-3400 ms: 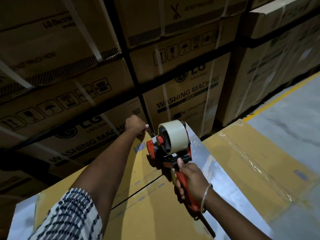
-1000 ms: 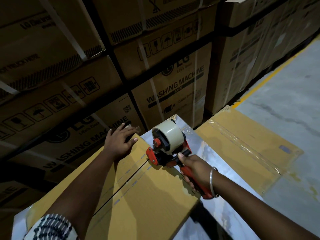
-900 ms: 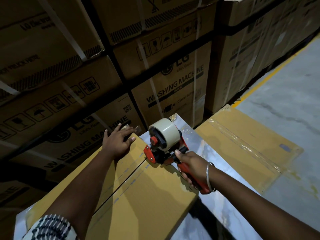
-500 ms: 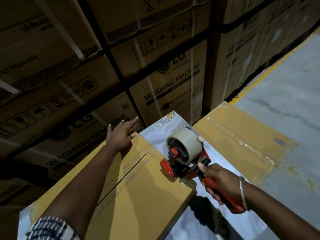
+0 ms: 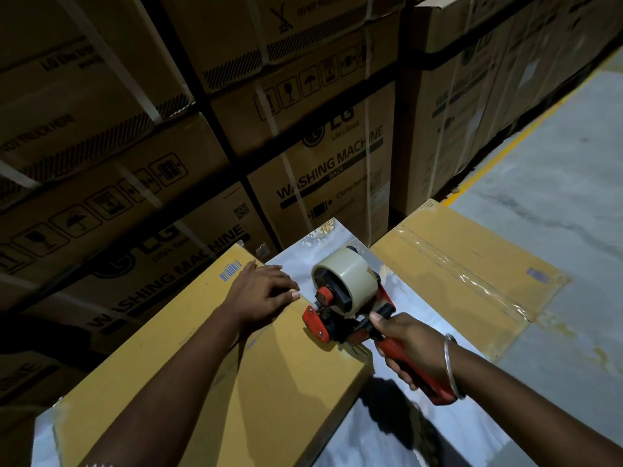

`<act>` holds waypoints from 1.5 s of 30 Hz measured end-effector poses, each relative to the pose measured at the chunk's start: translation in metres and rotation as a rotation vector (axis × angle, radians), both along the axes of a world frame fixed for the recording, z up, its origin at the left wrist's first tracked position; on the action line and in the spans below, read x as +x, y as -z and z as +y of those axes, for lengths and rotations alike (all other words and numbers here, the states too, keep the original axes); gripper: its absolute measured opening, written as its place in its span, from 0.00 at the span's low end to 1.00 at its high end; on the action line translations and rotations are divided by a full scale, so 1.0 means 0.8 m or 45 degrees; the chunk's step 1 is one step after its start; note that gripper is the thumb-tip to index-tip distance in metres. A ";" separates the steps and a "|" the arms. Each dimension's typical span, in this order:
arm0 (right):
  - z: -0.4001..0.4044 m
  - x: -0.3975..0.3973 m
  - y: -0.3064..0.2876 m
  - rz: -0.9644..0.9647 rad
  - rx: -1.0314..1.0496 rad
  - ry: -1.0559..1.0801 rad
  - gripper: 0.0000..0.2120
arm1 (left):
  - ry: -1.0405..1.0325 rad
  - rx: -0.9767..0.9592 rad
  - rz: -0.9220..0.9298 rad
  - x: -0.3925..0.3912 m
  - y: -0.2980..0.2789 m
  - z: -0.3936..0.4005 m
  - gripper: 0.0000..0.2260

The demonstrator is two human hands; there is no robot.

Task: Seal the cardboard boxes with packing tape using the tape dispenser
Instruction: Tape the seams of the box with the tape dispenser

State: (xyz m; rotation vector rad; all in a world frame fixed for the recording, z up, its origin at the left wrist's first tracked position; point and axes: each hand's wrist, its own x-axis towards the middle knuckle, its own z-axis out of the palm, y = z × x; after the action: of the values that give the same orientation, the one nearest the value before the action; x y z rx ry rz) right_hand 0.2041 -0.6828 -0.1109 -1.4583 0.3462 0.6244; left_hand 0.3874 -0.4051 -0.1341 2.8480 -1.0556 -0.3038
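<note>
— So where was the tape dispenser (image 5: 340, 294)?
— Low over the near right edge of the cardboard box (image 5: 215, 358), its red nose about touching the top; whether tape was laid I couldn't tell. That box lay flat on a pale table (image 5: 371, 439).
— And the hands?
— Right hand (image 5: 409, 348) had its fingers curled tight round the red handle. Left hand (image 5: 259, 293) rested flat on the box's far corner, fingers straight and slightly spread.
— Anything else around?
— A second box (image 5: 465, 274), already taped, to the right, and stacked washing machine cartons (image 5: 323, 163) behind
</note>
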 end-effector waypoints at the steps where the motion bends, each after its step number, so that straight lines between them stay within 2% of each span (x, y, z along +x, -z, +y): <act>1: 0.003 0.007 -0.005 -0.002 -0.012 -0.003 0.28 | -0.029 0.042 -0.014 0.001 -0.001 0.002 0.25; 6: 0.020 0.044 -0.014 0.025 -0.061 -0.057 0.29 | -0.210 0.118 -0.064 0.003 -0.006 0.019 0.38; 9: 0.023 0.053 -0.014 0.063 -0.038 -0.103 0.32 | -0.269 0.163 -0.061 0.005 -0.007 0.029 0.36; 13: -0.002 0.030 -0.004 0.059 -0.004 -0.111 0.38 | -0.268 0.159 -0.084 0.006 -0.004 0.032 0.41; 14: -0.010 0.020 -0.002 0.061 -0.003 -0.106 0.38 | -0.275 0.158 -0.088 0.005 -0.002 0.032 0.40; 16: -0.023 -0.002 -0.002 0.060 -0.018 -0.077 0.31 | -0.278 0.161 -0.095 0.000 0.000 0.029 0.38; 18: -0.025 -0.015 -0.003 0.031 -0.016 -0.050 0.28 | -0.257 0.181 -0.129 -0.009 -0.003 0.018 0.28; 20: -0.021 -0.017 0.000 0.008 -0.011 -0.039 0.27 | -0.206 0.107 -0.156 -0.022 -0.008 -0.002 0.19; 23: -0.018 -0.016 0.004 -0.008 0.011 -0.041 0.32 | -0.032 -0.097 -0.009 -0.046 -0.003 -0.027 0.15; 25: -0.018 -0.015 0.005 -0.030 0.022 -0.043 0.34 | -0.018 -0.205 0.124 -0.055 0.007 -0.027 0.14; 27: -0.016 -0.014 0.006 -0.059 0.026 -0.037 0.30 | -0.034 -0.271 0.166 -0.055 0.015 -0.021 0.15; 29: -0.011 -0.012 0.006 -0.061 0.018 -0.006 0.24 | -0.038 -0.302 0.146 -0.052 0.018 -0.016 0.16; 33: 0.002 0.005 0.001 -0.056 0.037 -0.010 0.22 | -0.106 -0.365 0.138 -0.046 0.018 -0.012 0.20; 38: 0.011 0.035 -0.003 0.032 -0.022 -0.082 0.26 | -0.198 -0.392 0.112 -0.041 0.017 -0.005 0.28; 42: -0.011 0.021 0.010 -0.013 0.006 -0.091 0.26 | -0.228 -0.388 0.107 -0.036 0.023 0.001 0.18; 45: -0.027 -0.009 0.023 -0.005 0.044 -0.061 0.28 | -0.231 -0.365 0.099 -0.037 0.022 -0.001 0.16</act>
State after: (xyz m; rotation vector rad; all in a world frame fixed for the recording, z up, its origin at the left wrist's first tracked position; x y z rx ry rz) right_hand 0.1969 -0.7046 -0.1290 -1.4379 0.2970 0.6632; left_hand 0.3581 -0.4062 -0.1518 2.6262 -0.7507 -0.2259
